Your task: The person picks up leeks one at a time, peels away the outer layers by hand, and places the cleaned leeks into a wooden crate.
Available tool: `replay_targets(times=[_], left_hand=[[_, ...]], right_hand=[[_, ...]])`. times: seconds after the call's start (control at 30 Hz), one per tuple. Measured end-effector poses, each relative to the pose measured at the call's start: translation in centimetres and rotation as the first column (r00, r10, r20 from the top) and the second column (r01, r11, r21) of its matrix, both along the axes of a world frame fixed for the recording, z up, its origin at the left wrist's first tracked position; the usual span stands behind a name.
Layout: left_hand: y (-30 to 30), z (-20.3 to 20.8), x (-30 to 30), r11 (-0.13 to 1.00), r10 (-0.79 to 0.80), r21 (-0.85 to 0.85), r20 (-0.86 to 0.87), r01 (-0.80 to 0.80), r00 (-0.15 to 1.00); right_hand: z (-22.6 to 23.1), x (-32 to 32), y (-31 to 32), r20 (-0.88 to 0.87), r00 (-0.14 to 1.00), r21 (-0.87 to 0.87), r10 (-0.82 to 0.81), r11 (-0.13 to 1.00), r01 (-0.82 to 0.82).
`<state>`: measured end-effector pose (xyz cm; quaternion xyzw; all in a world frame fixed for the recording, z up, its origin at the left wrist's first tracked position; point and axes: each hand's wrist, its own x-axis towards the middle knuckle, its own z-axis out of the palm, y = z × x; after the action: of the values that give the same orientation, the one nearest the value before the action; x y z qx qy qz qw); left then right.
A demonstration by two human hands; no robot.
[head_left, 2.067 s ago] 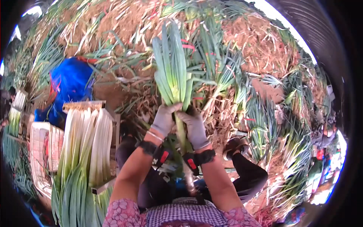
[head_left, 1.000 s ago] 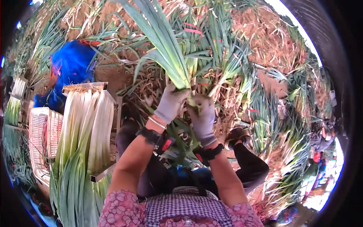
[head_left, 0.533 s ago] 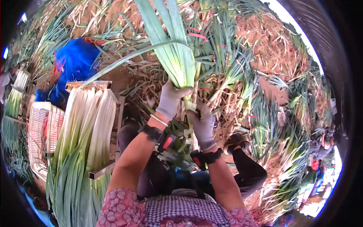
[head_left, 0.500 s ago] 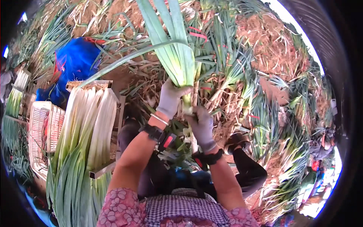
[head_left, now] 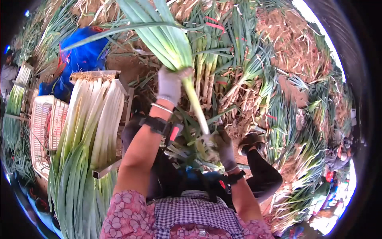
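My gloved left hand (head_left: 171, 84) is closed around a leek (head_left: 194, 99) at the base of its broad green leaves. The pale shank slants down to the right, and the leaves fan out toward the upper left. At its root end, my gloved right hand (head_left: 224, 146) has curled fingers, slightly smeared by motion; whatever is in them cannot be made out. Loose leaf scraps (head_left: 203, 149) lie about there. To the left, a row of cleaned leeks (head_left: 93, 123) rests in a metal-framed rack (head_left: 107, 169), white ends away from me, green leaves toward me.
A pale plastic basket (head_left: 41, 135) stands left of the rack, with a blue mesh heap (head_left: 85, 49) behind. Untrimmed leeks (head_left: 207, 71) lie ahead, some with red ties (head_left: 215, 26). More leeks (head_left: 306, 167) spread along the right. My shoe (head_left: 251, 142) is right of my right hand.
My left hand has moved up and left with the leek. My right hand has slid down and right along it, baring a clean pale shank between the hands.
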<state>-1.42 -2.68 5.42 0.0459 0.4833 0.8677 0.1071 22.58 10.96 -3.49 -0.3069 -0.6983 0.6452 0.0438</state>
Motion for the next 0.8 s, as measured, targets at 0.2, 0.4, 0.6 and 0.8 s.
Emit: replay_targets(times=[0.2,0.4,0.6,0.8], left_hand=[[0.4,-1.7,0.9,0.988,-0.097,-0.134,-0.119,0.081,0.988],[2.0,-2.7,1.8,0.884,-0.462,0.046,0.243,0.466,0.853],[3.6,-5.9,-0.7,0.945,-0.229,-0.141,0.357,0.294,0.906],[4.6,-7.6,-1.4,0.97,-0.017,-0.212,0.432,0.12,0.902]], right_hand=[[2.5,-0.8,-2.6,0.139,0.966,0.554,0.216,0.792,-0.257],[6.4,-5.9,-2.3,0.098,0.942,0.269,0.32,0.903,-0.334],[7.5,-3.3,-1.9,-0.16,0.889,0.746,0.429,0.642,-0.176],[8.9,8.1,-0.7,0.159,0.976,0.323,0.151,0.926,-0.196]])
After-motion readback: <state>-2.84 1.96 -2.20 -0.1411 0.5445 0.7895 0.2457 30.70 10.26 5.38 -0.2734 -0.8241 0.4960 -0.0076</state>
